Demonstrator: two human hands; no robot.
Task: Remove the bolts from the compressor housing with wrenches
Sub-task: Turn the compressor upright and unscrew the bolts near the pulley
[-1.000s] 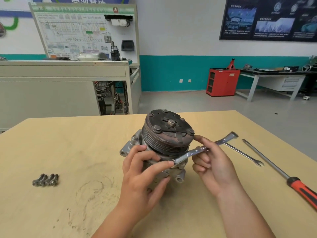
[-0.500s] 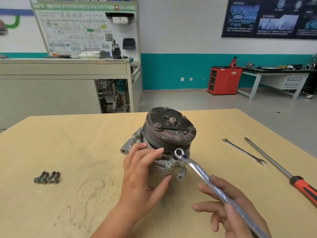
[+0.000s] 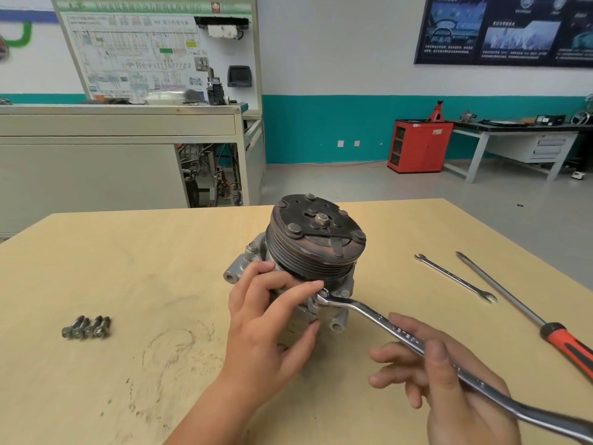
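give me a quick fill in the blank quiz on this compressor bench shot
1. The right hand holds a wrench whose ring end sits on a bolt of the ____.
2. The left hand steadies the compressor from its ____ side.
3. The loose bolts lie in a group of ____.
4. The screwdriver has a handle coloured black and ____.

Missing words: compressor; left; four; red
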